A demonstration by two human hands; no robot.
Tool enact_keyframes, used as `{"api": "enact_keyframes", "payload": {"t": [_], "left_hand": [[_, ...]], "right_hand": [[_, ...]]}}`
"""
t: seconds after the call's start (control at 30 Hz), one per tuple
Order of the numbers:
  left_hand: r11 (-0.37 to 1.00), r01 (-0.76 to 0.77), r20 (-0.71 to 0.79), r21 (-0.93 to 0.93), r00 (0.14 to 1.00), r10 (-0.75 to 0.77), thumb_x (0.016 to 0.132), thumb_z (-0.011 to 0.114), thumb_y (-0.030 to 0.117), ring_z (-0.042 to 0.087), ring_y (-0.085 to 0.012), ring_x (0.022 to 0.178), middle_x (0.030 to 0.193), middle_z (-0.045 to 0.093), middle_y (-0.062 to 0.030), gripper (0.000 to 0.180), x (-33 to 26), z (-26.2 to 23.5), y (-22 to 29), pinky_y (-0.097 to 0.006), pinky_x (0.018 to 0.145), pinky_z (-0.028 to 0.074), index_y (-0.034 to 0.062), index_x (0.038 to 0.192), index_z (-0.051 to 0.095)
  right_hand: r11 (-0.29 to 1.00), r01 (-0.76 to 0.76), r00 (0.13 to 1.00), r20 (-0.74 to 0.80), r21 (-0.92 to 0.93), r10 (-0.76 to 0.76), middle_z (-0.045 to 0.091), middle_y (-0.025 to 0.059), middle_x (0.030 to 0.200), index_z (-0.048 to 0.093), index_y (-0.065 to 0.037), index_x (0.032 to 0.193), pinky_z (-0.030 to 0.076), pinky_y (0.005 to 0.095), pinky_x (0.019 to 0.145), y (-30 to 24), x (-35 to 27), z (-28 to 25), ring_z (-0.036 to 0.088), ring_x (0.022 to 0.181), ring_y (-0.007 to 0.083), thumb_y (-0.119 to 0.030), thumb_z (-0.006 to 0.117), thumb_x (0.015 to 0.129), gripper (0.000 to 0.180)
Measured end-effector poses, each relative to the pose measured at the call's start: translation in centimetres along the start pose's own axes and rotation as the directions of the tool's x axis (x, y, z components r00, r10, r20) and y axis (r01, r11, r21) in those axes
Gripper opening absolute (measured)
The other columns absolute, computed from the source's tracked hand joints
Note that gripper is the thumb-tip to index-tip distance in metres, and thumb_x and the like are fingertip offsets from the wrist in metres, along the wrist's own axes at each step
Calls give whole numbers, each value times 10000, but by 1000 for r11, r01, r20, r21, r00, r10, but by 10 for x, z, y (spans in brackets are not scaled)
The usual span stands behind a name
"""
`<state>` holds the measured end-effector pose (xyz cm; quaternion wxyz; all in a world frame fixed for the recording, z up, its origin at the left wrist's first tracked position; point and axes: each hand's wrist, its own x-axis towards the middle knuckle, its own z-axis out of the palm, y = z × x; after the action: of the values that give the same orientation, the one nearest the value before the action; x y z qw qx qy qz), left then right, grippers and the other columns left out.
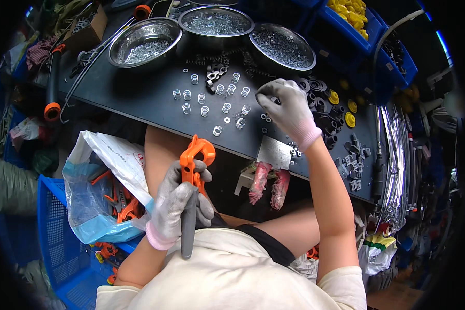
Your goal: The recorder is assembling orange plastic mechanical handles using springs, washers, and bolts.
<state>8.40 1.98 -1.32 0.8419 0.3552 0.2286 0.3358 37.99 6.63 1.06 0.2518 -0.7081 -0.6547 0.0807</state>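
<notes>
While an orange-headed tool (195, 165) with a grey handle is held upright over the lap in the closed grip of the left hand (178, 204), the right hand (289, 108) is pinched shut on a small part, too small to be told, at the dark surface (139, 98). Assembly is judged unfinished: springs (212, 103) are laid out loose and three steel bowls (144, 41) are well stocked. Black fittings (325, 116) and yellow caps (349, 113) are crowded just beside the right hand; a bag (103, 181) of like tools is kept at the left.
</notes>
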Motion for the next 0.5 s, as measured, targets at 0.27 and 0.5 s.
{"api": "enact_keyframes", "payload": {"t": [0.27, 0.5], "left_hand": [[999, 19, -33, 45, 999, -17, 946, 523, 285, 655, -149, 633, 1120, 510, -127, 421, 6, 14, 4, -239, 514, 566, 66, 1285, 405], [960, -45, -123, 276, 989, 81, 963, 499, 227, 614, -96, 617, 1070, 540, -86, 410, 27, 34, 17, -204, 536, 513, 53, 1325, 419]], "right_hand": [[941, -76, 975, 174, -330, 140, 633, 114, 1118, 680, -47, 1130, 419, 404, 1011, 3, 45, 16, 549, 1135, 300, -344, 647, 794, 449], [904, -303, 937, 271, 302, 223, 644, 127, 912, 633, 14, 822, 490, 306, 791, -30, 6, -34, 613, 879, 178, -173, 641, 730, 208]]}}
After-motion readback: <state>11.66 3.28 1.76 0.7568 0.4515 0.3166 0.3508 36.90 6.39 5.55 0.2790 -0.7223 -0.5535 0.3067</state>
